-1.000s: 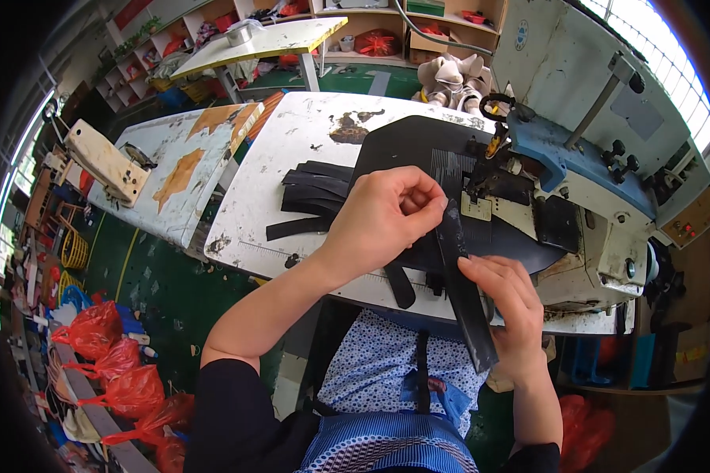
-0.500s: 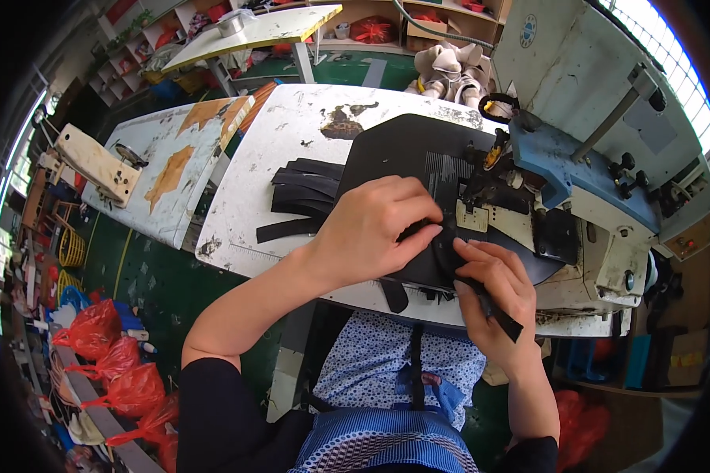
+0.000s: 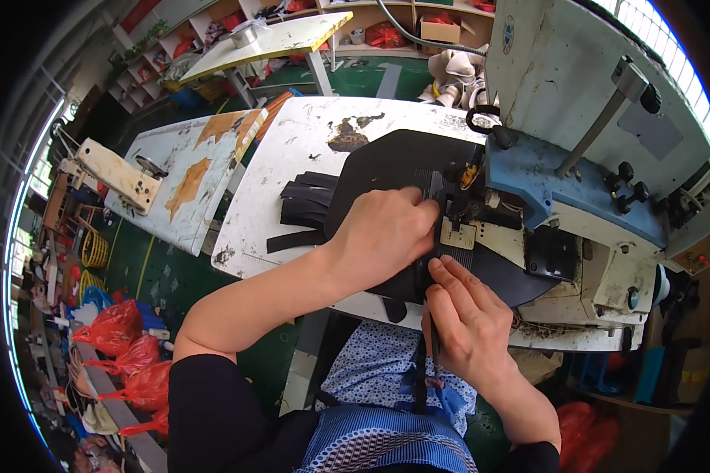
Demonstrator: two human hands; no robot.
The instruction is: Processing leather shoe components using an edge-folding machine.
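My left hand (image 3: 390,230): curled mid-frame; grip hidden.
My right hand (image 3: 469,325): pinching thin, narrow black strip (image 3: 424,277), below centre.

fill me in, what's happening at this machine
One person is working with a black strip over the black plate of a blue and white machine. The right hand holds the strip; the left hand is curled close by, its fingertips partly hidden. Other black strips lie in a pile on the white table, left of the plate.
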